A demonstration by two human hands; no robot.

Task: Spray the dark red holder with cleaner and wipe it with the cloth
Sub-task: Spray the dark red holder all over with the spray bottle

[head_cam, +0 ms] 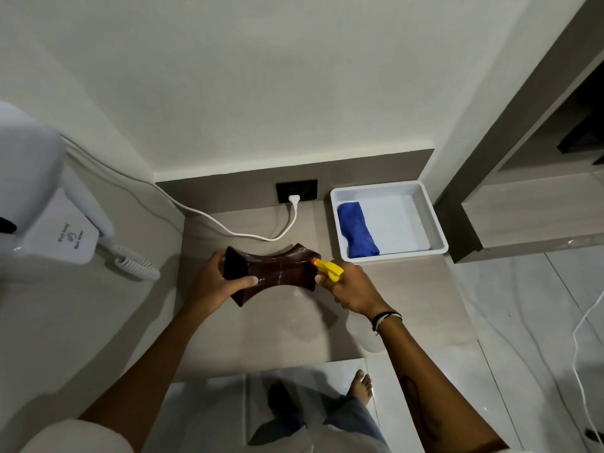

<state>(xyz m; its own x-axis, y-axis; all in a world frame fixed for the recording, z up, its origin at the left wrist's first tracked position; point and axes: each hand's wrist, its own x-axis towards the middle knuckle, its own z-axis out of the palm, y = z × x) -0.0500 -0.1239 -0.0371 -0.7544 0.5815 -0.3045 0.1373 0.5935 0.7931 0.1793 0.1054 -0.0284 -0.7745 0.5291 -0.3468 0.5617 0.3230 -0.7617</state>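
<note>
Head view: left hand (214, 282) fingers grip the dark red holder (273, 273) above the worktop (277, 331), long axis nine-to-three; right hand (351, 289) fingers wrap the yellow sprayer (328, 269) at its three-o'clock end; blue cloth (357, 230) waits at one o'clock.

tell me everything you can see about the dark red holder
The dark red holder is a glossy, hourglass-shaped piece, pinched at the middle and flared at both ends, with pale streaks or seams across its surface. It lies on its side over the grey counter, the open dark end toward the left hand, whose grip wraps that end. The right hand aims a yellow spray nozzle at the other end.
</note>
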